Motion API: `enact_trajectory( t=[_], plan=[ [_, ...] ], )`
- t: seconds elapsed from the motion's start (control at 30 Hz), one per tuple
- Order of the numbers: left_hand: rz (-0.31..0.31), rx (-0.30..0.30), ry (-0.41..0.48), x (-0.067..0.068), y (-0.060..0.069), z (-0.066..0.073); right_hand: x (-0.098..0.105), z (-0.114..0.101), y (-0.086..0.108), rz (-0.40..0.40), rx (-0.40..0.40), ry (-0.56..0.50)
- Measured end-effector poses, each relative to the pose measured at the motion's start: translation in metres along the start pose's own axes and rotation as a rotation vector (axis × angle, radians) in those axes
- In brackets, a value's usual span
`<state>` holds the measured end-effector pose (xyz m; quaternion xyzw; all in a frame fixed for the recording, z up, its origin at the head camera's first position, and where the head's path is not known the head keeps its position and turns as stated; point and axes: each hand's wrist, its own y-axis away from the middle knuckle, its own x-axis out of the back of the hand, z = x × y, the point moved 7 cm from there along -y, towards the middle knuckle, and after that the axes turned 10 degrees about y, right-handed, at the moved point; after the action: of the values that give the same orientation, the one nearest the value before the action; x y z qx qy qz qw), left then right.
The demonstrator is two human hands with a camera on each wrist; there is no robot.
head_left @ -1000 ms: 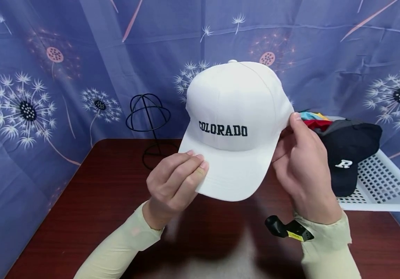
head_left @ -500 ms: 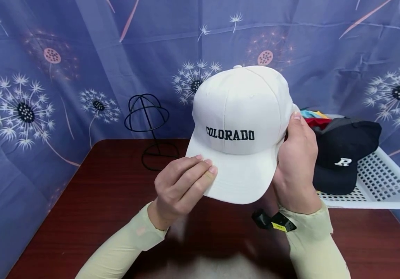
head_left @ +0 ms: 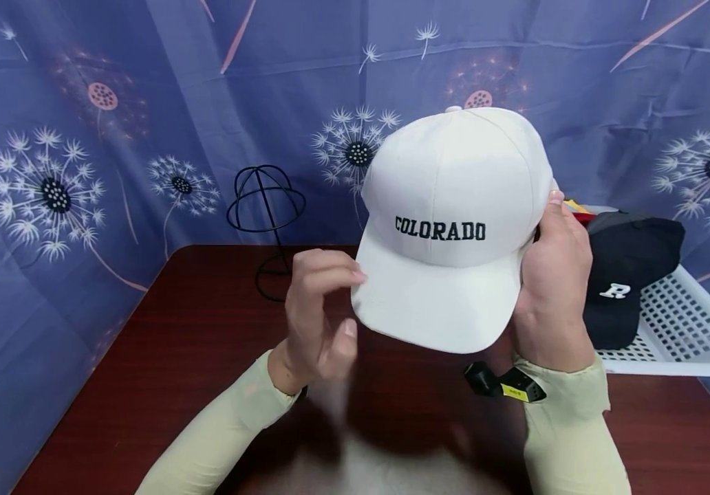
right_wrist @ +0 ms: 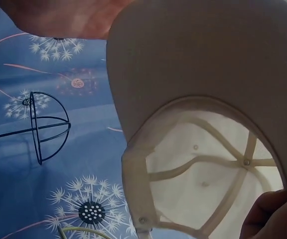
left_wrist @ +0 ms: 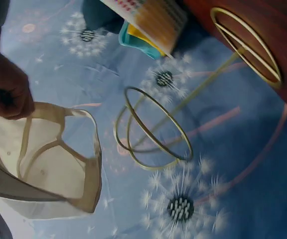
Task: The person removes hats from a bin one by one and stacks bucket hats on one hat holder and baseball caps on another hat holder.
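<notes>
A white baseball cap (head_left: pixel 457 179) with COLORADO in dark letters is held up above the table, its brim facing me. My right hand (head_left: pixel 553 295) grips the cap's side at the right, thumb outside and fingers behind it. My left hand (head_left: pixel 314 313) is at the brim's left edge, fingertips touching it and thumb apart below. The right wrist view shows the brim's underside (right_wrist: pixel 203 50) and pale seams inside the crown. In the left wrist view, the cap's back strap opening shows beside the right hand (left_wrist: pixel 9 87).
A black wire hat stand (head_left: pixel 275 232) stands at the back left of the dark red table (head_left: pixel 163 357). At right, a white perforated basket (head_left: pixel 677 368) holds a black cap (head_left: pixel 633 254) with a white R and other colourful items behind. A patterned blue curtain (head_left: pixel 206 82) hangs around the table.
The white cap has moved to the right with my right hand. My left hand has loosened its pinch on the brim, its thumb dropping away and its fingers sliding to the edge.
</notes>
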<state>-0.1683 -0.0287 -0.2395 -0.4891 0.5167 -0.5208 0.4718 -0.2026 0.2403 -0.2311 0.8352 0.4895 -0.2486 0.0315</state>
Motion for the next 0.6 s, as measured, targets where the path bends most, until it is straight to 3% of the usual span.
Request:
enact_trajectory(
  t=[0.1, 0.23, 0.3, 0.37, 0.4, 0.47, 0.53, 0.6],
  plan=[
    [0.1, 0.27, 0.105, 0.006, 0.002, -0.024, 0.002, -0.002, -0.002, 0.005, 0.023, 0.015],
    [0.192, 0.721, 0.237, 0.005, 0.015, -0.064, 0.001, -0.001, -0.006, -0.013, 0.021, -0.015],
    [0.2, 0.936, 0.311, 0.0, 0.023, -0.082, -0.001, 0.001, -0.008, -0.03, 0.019, -0.046],
    [0.195, 1.113, 0.393, -0.006, 0.029, -0.094, -0.003, 0.002, -0.01, -0.056, 0.023, -0.072],
    [0.189, 1.18, 0.447, -0.01, 0.031, -0.099, -0.004, 0.003, -0.011, -0.072, 0.031, -0.082],
    [0.167, 1.257, 0.528, -0.015, 0.032, -0.106, -0.007, 0.004, -0.012, -0.099, 0.052, -0.073],
    [0.173, 1.275, 0.576, -0.018, 0.031, -0.112, -0.009, 0.006, -0.014, -0.127, 0.063, -0.055],
    [0.179, 1.246, 0.57, -0.019, 0.028, -0.117, -0.011, 0.007, -0.016, -0.163, 0.082, -0.042]
  ],
)
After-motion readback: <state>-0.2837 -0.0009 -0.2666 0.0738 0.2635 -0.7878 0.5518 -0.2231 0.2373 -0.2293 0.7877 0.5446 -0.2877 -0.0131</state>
